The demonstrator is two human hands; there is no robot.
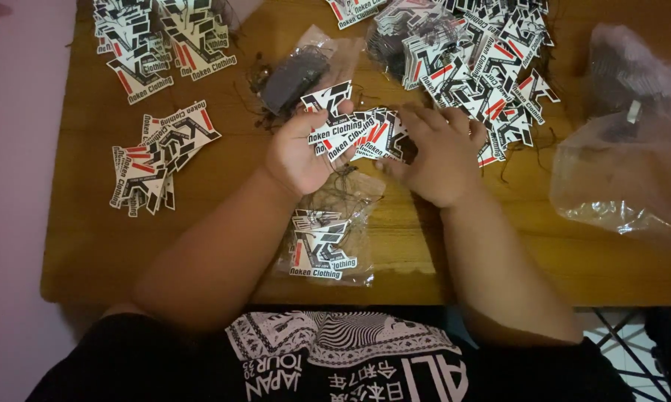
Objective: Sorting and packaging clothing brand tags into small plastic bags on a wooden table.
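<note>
The left hand (299,152) is curled around a fanned bunch of die-cut card tags (358,132), black, white and red, thumb laid across the top one; the bunch sits at the middle of the frame, just above the wooden table (82,246). The right hand (439,160) lies palm down beside it, fingers bent and touching the right edge of the same bunch, so both hands hold the tags between them.

Below the hands, near the table's lower edge, a clear plastic bag (328,238) lies flat with more of the same tags inside it, dark strings trailing at its mouth. Above the left hand, a second small clear bag (298,71) holds a dark bundle, too dim to tell what. At the right edge a large crumpled clear bag (625,171) rests on the table; its contents are unclear.

Loose tags lie in a heap (477,59) at upper right, a pile (160,41) at upper left and a small stack (157,160) at left.

Both forearms reach up from the lower frame, converging at the centre.
</note>
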